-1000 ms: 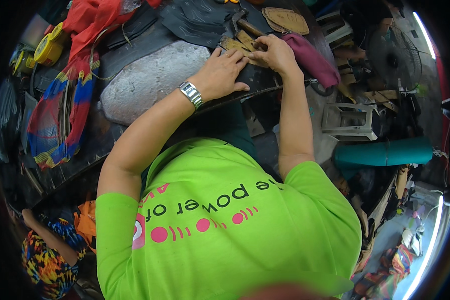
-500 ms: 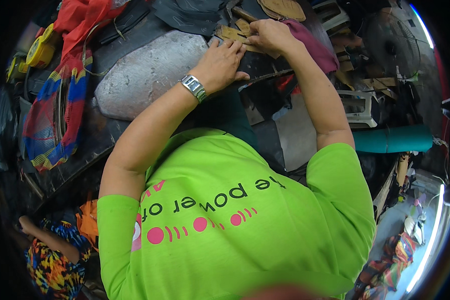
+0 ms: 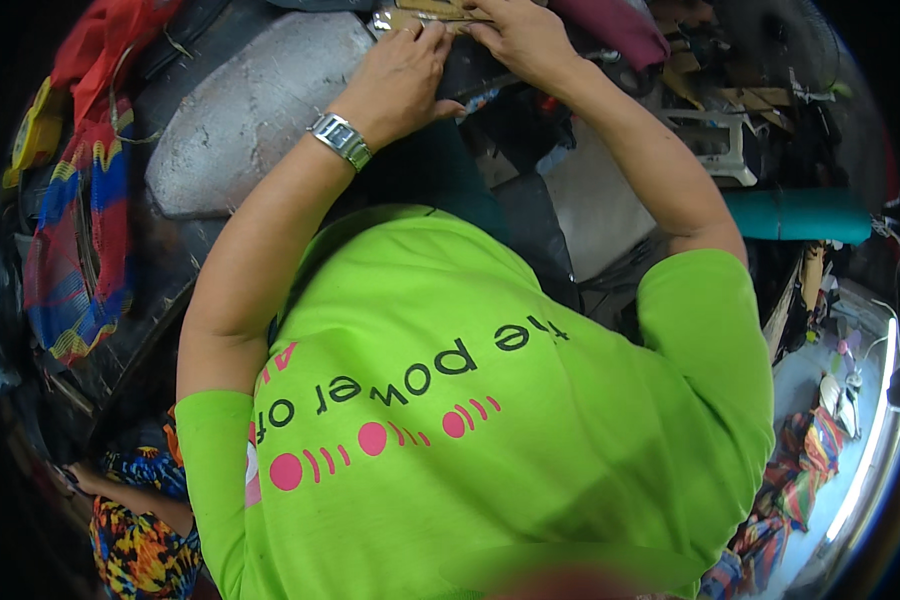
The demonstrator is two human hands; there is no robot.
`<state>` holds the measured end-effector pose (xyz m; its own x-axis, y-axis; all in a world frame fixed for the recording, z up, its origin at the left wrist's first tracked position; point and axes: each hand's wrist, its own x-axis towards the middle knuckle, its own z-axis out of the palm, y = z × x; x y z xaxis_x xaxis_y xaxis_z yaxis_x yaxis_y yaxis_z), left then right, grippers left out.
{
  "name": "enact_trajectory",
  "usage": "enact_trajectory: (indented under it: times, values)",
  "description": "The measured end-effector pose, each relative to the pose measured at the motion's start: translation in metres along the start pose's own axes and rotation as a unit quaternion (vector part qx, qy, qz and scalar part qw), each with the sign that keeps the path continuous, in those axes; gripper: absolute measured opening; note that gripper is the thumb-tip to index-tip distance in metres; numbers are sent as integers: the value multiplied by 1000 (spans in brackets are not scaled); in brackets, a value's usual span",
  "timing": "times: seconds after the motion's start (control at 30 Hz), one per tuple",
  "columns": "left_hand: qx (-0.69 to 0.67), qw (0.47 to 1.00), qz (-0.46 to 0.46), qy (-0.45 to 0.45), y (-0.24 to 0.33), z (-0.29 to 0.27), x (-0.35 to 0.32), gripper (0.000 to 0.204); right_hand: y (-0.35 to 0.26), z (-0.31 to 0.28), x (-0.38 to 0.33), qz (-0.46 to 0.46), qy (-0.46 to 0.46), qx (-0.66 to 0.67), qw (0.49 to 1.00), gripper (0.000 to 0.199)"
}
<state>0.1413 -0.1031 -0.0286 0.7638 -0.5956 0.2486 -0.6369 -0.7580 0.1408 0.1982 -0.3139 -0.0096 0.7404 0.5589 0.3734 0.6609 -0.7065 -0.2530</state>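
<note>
At the top of the view, my left hand (image 3: pixel 398 78) lies with its fingers stretched out, the tips pressing on a flat tan piece (image 3: pixel 435 10) and the thumb held apart. A shiny, pale edge shows beside those fingertips. My right hand (image 3: pixel 522 42) is closed at the right end of the tan piece, fingers bent together; whatever they pinch is hidden. A large grey slab (image 3: pixel 260 112) with a worn, pitted surface rests on the dark table, left of my left hand.
Red cloth (image 3: pixel 110 60) and a red-and-blue mesh bag (image 3: pixel 78 250) lie at the left, near a yellow container (image 3: pixel 36 135). Maroon cloth (image 3: pixel 625 30) is beyond my right hand. A white plastic stool (image 3: pixel 732 150) and a green roll (image 3: pixel 800 215) are at the right. Another person's patterned clothing (image 3: pixel 140 545) appears lower left.
The view has shifted, so the table and both hands sit higher in it. My left fingers still press the tan piece, and my right hand stays closed beside them.
</note>
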Motion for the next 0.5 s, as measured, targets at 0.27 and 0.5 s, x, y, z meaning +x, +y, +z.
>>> enact_trajectory:
  times: [0.27,0.5]
  values:
    - [31,998,-3,-46,12,-14,-10,102,8,-33,-141,225,-490,180,823,44]
    - [19,999,-1,-34,11,-11,-9,101,21,-51,-299,559,-586,421,407,56]
